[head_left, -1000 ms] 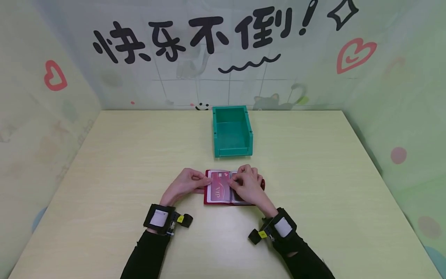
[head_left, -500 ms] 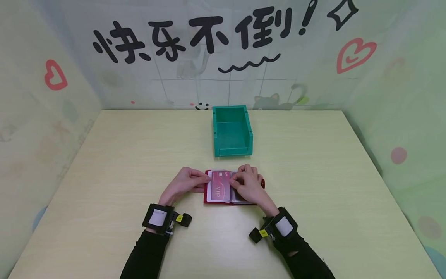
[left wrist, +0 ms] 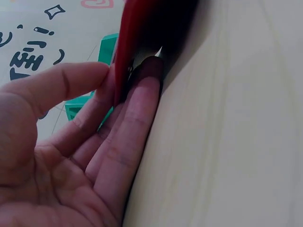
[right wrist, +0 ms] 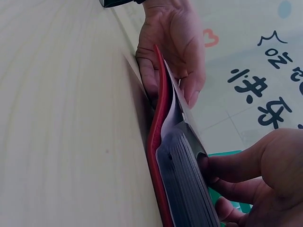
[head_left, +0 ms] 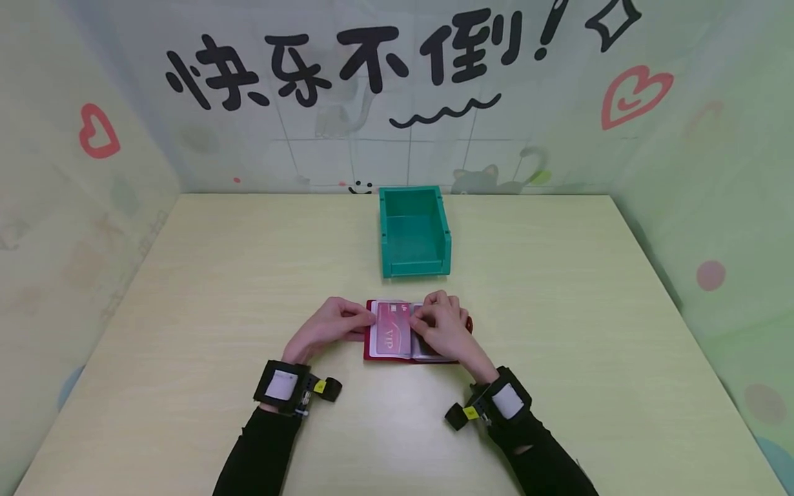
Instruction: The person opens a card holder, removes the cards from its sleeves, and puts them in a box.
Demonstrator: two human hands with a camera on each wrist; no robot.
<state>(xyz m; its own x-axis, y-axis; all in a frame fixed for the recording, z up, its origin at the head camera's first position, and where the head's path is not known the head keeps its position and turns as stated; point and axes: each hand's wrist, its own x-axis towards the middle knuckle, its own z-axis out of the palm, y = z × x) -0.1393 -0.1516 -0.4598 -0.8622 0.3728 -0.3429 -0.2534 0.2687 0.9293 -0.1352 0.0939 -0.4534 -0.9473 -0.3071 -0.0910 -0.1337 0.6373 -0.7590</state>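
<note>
A small red card holder [head_left: 378,356] lies open on the table, with clear sleeve pages inside. On its left page is a pink card [head_left: 393,329] printed "VIP". My left hand [head_left: 331,324] grips the holder's left edge; in the left wrist view its fingers [left wrist: 135,113] reach under the red cover [left wrist: 124,52] while the thumb lies above. With thumb and forefinger, my right hand [head_left: 442,325] pinches at the card's right edge. In the right wrist view the stack of sleeves [right wrist: 182,179] stands beside that thumb. The right hand hides most of the right page.
A teal open-fronted bin [head_left: 415,267] stands behind the card holder, near the back of the light wooden table [head_left: 248,255]. Printed panels [head_left: 397,158] close off the back and both sides.
Very little differs. Both hands stay at the card holder, with only slight shifts of the fingertips around the card, and the head view tilts a touch.
</note>
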